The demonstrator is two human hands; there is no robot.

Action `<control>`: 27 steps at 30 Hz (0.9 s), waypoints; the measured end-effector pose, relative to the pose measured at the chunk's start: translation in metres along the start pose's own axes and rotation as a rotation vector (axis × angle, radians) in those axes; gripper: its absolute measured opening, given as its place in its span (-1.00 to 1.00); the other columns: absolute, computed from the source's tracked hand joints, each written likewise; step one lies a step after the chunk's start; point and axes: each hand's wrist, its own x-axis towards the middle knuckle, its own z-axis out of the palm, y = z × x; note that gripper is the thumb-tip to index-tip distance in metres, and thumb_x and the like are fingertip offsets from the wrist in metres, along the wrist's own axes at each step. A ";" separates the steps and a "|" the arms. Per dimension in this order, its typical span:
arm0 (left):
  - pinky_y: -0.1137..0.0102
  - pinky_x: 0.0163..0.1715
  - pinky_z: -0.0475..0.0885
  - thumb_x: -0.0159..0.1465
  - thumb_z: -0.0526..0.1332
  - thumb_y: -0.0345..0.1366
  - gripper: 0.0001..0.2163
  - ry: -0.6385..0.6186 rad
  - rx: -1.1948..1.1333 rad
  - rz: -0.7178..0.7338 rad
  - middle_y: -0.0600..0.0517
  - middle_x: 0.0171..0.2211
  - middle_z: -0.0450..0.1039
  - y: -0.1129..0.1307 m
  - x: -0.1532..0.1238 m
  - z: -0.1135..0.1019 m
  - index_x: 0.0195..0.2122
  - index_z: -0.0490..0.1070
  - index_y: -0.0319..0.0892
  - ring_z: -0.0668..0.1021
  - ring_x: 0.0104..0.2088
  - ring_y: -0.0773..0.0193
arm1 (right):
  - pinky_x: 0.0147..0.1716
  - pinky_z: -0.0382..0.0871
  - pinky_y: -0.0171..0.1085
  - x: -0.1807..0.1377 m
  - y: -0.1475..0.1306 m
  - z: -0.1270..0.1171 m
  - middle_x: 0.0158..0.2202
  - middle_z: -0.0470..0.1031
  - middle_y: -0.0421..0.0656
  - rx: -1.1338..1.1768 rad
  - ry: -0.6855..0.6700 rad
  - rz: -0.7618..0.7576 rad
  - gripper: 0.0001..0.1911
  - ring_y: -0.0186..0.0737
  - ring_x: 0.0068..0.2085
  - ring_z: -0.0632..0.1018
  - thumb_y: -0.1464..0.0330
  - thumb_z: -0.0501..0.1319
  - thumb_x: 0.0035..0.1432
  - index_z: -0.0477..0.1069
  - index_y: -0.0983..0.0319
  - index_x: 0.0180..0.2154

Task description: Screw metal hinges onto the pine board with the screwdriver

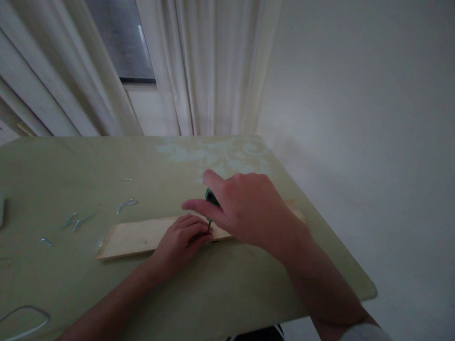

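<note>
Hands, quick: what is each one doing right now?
Left hand: fingers curled, pressing on the wooden board beside the tool tip.
Right hand: closed around the green-handled screwdriver, held upright on the board.
</note>
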 end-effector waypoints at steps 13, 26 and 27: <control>0.31 -0.19 0.52 0.44 0.28 -0.25 -0.83 0.124 0.063 0.035 0.01 -0.31 0.62 0.004 0.002 0.007 -0.30 0.56 -0.13 0.60 -0.28 0.22 | -0.35 0.22 -0.20 -0.005 -0.002 -0.006 -0.31 0.64 -0.02 -0.074 -0.039 0.057 -0.48 -0.06 -0.31 0.60 -0.07 0.01 0.50 0.44 0.22 0.01; 0.28 -0.18 0.53 0.38 0.32 -0.25 -0.89 0.038 0.031 -0.048 -0.04 -0.26 0.63 0.003 0.003 0.003 -0.25 0.60 -0.13 0.61 -0.23 0.14 | -0.32 0.25 -0.21 -0.005 -0.003 0.000 -0.26 0.64 -0.05 0.023 -0.020 -0.081 -0.51 -0.08 -0.26 0.59 -0.05 0.03 0.50 0.41 0.21 0.04; 0.28 -0.14 0.53 0.39 0.32 -0.25 -0.90 -0.013 -0.017 -0.042 -0.05 -0.21 0.64 0.004 0.004 -0.001 -0.21 0.62 -0.12 0.62 -0.19 0.14 | -0.36 0.21 -0.21 -0.003 -0.002 0.001 -0.31 0.63 -0.06 -0.021 -0.016 -0.039 -0.46 -0.08 -0.31 0.59 -0.10 -0.01 0.50 0.42 0.20 0.02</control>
